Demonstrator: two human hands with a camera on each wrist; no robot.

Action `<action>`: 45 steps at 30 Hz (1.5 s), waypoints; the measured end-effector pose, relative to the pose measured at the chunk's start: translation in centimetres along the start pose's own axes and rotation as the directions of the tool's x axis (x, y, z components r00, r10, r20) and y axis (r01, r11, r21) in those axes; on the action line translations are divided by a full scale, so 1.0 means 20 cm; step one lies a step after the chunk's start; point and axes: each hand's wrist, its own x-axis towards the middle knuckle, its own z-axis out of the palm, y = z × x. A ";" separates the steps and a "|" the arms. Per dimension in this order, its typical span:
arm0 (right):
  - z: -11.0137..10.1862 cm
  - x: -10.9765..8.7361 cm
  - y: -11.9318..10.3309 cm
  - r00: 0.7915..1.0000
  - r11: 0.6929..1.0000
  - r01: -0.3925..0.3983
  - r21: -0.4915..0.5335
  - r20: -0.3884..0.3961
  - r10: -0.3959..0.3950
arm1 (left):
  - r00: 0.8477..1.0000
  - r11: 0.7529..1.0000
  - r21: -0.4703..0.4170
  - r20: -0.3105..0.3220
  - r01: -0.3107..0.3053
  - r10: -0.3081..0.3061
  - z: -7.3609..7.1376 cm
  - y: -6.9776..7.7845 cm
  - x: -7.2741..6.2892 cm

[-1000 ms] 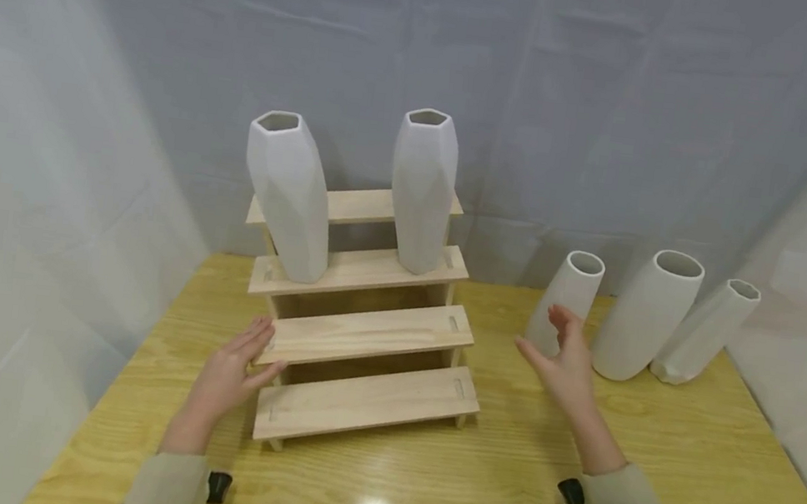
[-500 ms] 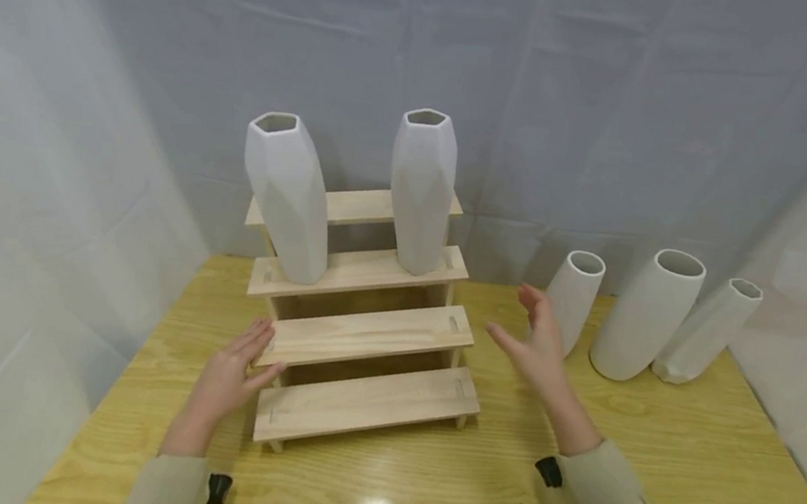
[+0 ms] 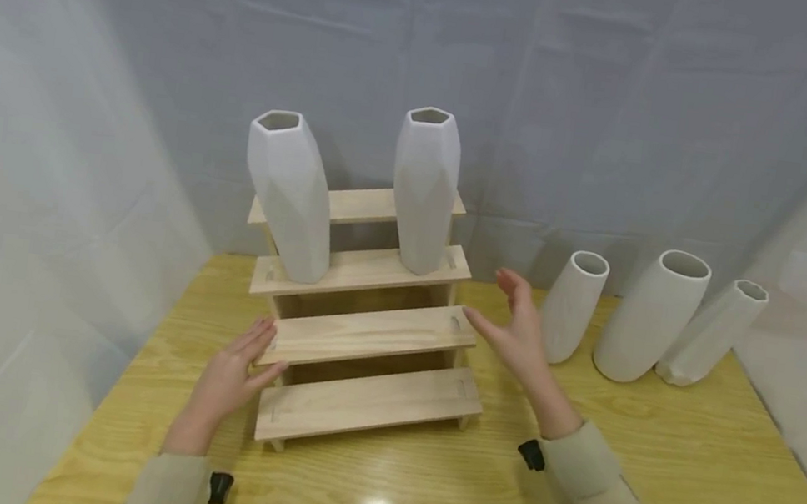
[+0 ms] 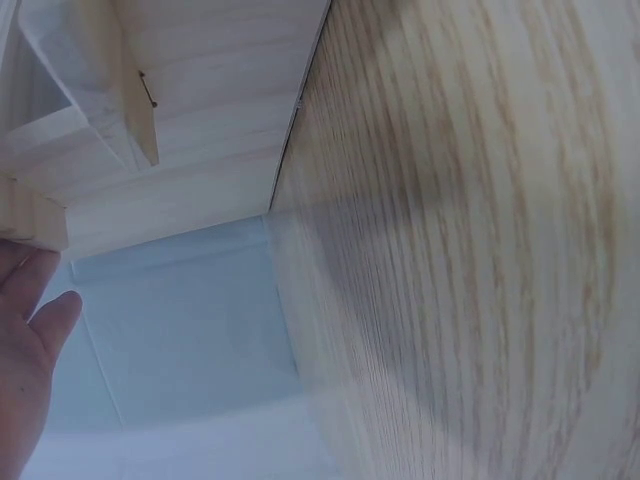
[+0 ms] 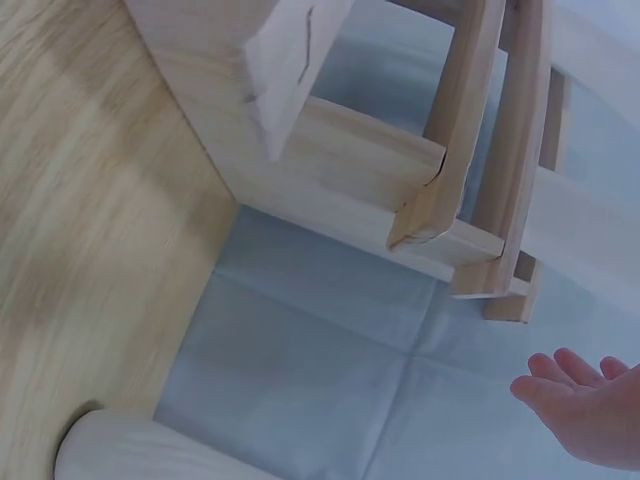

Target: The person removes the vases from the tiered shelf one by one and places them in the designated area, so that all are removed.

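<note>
A stepped wooden stand with several shelves stands on the table, its side panels also showing in both wrist views. My left hand rests its fingers against the left end of the second shelf from the bottom. Straight fingers of my right hand hold nothing; the thumb tip is right at the right end of that same shelf in the head view. Two tall white faceted vases, a left vase and a right vase, stand upright on the third shelf. In the right wrist view the right hand is beside the shelf ends.
Right of the stand, three more white vases stand on the wooden table: a small smooth vase, a wider smooth vase and a slim ridged vase. A grey cloth hangs behind.
My right hand has moved left, from in front of the small smooth vase to the right end of the stand. The left hand and all the vases have stayed in place.
</note>
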 end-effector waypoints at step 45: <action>0.21 0.37 -0.14 0.998 0.991 -0.060 0.122 0.009 0.060 | 0.999 1.000 0.008 -0.015 -0.030 0.030 0.00 -0.01 0.00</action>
